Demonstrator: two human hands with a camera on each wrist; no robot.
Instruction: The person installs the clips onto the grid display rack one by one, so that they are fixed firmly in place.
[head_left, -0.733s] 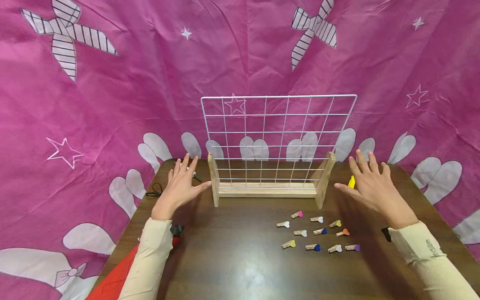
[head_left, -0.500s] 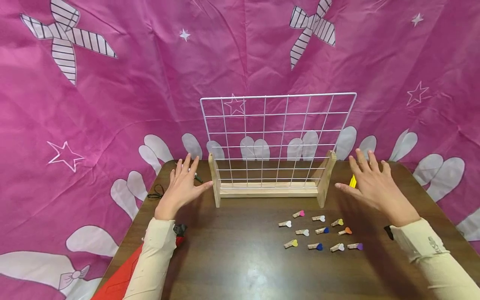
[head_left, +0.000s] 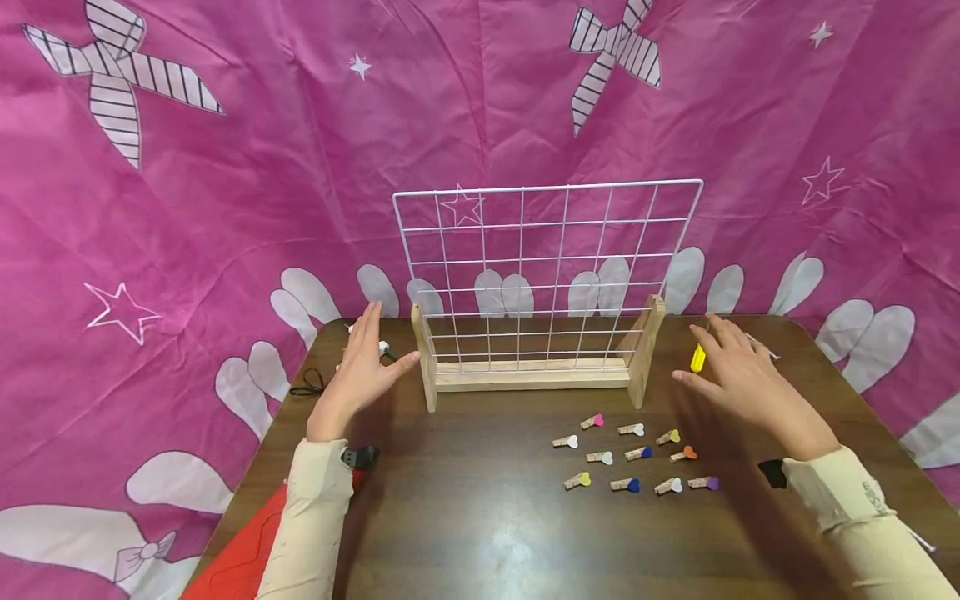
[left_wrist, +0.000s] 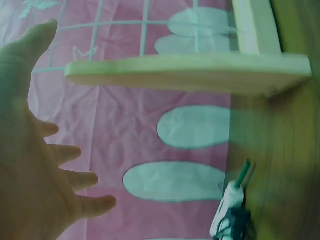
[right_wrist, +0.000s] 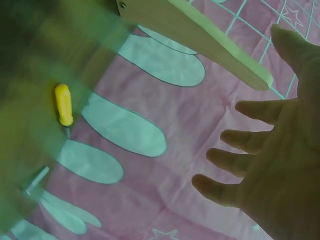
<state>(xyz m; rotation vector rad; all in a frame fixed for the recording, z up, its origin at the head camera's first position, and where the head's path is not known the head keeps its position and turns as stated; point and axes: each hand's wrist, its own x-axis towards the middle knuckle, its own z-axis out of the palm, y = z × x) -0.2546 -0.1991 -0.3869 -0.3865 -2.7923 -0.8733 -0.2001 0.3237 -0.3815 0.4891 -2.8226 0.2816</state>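
Observation:
A white wire grid [head_left: 557,275] stands in a wooden base [head_left: 532,381] at the back of the table. My left hand [head_left: 356,379], fingers straight and thumb spread, hovers beside the base's left upright and holds nothing. Beyond the right upright hovers my right hand [head_left: 750,392], fingers loosely extended, also holding nothing. A yellow-handled tool [head_left: 698,358] lies near its fingers; the right wrist view shows the yellow handle [right_wrist: 63,104] on the table. Several small wooden clothespins with coloured hearts, among them a pink one [head_left: 592,422] and a purple one [head_left: 703,483], lie right of centre.
Behind the left hand lies a white object with a dark green stick [left_wrist: 232,205], its kind unclear. A thin black cord loop [head_left: 307,383] lies at the table's left edge. Something red [head_left: 251,542] sits under the left forearm. A pink curtain [head_left: 300,167] hangs behind the table.
My left fingers have drawn together and the hand has turned more sideways. The right fingers have dipped and moved closer together. The grid and clothespins stay put; the head view has shifted slightly.

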